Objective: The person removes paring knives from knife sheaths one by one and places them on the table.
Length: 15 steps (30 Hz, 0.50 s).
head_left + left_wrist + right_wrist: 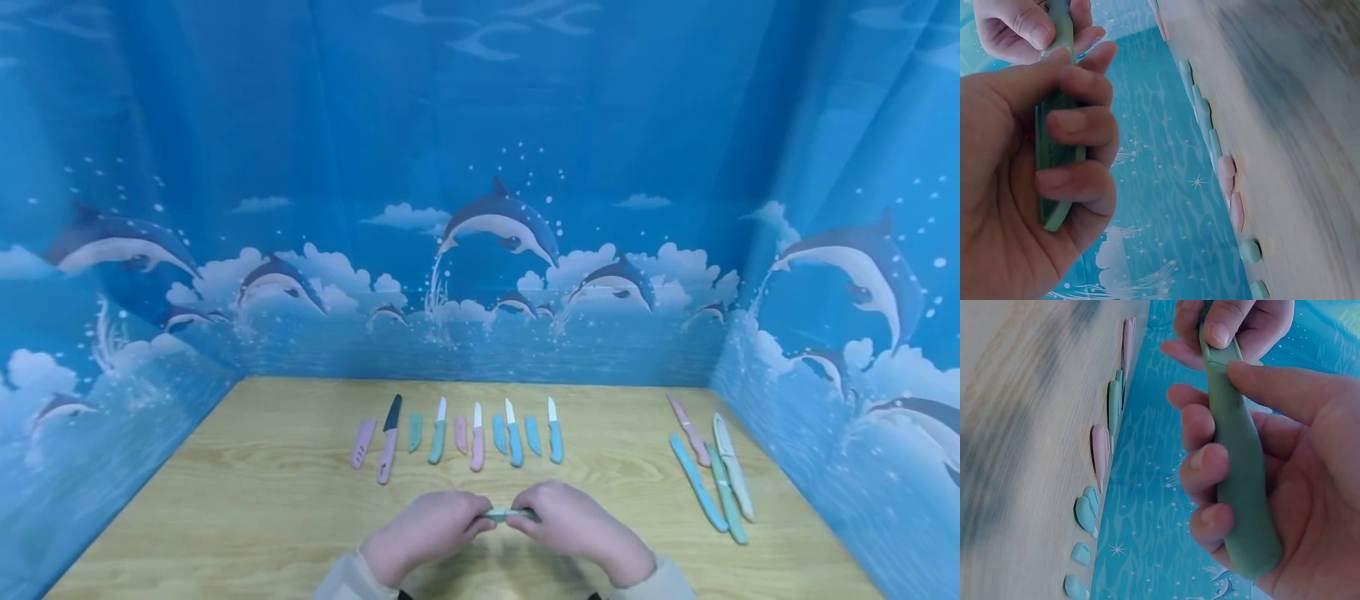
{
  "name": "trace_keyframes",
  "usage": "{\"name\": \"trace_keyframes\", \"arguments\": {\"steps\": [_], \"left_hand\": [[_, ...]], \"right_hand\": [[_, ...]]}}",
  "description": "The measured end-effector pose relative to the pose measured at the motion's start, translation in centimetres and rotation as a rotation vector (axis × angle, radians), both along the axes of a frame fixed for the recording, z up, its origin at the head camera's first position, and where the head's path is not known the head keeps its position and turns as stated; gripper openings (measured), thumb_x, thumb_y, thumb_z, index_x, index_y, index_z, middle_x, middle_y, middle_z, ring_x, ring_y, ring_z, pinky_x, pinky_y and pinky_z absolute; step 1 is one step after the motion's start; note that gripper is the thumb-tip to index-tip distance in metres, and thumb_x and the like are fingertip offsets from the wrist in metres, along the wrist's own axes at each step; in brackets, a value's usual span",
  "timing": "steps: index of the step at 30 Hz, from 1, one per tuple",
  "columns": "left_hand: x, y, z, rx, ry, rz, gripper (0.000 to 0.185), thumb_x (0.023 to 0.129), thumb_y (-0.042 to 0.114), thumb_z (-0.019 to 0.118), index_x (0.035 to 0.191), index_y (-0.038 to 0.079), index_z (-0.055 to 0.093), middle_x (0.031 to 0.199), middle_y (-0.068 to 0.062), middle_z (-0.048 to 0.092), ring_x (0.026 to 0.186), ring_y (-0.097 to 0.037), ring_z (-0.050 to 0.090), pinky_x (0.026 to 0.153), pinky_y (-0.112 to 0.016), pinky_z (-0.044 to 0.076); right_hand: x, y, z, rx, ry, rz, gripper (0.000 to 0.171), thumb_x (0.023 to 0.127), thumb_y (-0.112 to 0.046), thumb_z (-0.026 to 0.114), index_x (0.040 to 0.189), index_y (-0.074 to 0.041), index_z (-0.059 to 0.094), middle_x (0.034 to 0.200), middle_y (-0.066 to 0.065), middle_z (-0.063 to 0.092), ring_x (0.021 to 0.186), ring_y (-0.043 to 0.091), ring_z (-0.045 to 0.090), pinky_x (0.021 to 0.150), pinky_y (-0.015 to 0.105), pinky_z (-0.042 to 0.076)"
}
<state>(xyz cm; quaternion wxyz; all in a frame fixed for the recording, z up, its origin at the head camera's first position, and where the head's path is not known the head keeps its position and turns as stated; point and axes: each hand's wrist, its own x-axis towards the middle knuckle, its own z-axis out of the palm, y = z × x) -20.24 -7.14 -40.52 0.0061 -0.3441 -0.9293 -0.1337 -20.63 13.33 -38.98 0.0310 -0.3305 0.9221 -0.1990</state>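
Note:
Low in the head view my two hands meet over the wooden table (255, 508) with a green knife (510, 514) held between them. My left hand (429, 533) grips the flat green sheath (1054, 156), fingers curled round it. My right hand (579, 527) wraps the thick green handle (1242, 487), thumb lying along its top. The sheath and handle meet between the hands, and the blade is hidden. In the left wrist view the right hand (1025, 28) shows at the top. In the right wrist view the left hand (1235, 325) does too.
Behind the hands lies a row of bare knives and loose sheaths, from a pink sheath (362, 443) to a blue knife (554, 442). Several sheathed knives (712, 479) lie at the right. Blue dolphin-print cloth walls (480, 250) close in three sides.

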Motion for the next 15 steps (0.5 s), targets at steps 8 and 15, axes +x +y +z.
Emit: {"name": "trace_keyframes", "arguments": {"steps": [8, 15], "left_hand": [[-0.09, -0.05, -0.15, -0.004, -0.064, 0.004, 0.027, 0.099, 0.037, 0.051, 0.081, 0.019, 0.062, 0.068, 0.014, 0.055, 0.058, 0.001, 0.048, 0.057, -0.019, 0.045], [-0.07, 0.0, -0.24, -0.016, -0.133, -0.006, 0.024, 0.098, 0.037, 0.052, 0.083, 0.021, 0.062, 0.072, 0.016, 0.059, 0.057, 0.001, 0.045, 0.056, -0.018, 0.042]], "right_hand": [[-0.12, 0.0, -0.06, 0.032, -0.037, 0.032, 0.019, 0.095, -0.028, 0.061, 0.09, -0.013, 0.072, 0.074, -0.012, 0.062, 0.062, -0.004, 0.047, 0.06, 0.02, 0.045], [-0.15, 0.39, -0.03, 0.076, -0.076, 0.092, 0.019, 0.095, -0.031, 0.06, 0.1, -0.017, 0.071, 0.088, -0.012, 0.069, 0.071, -0.006, 0.054, 0.065, 0.019, 0.048]]}}
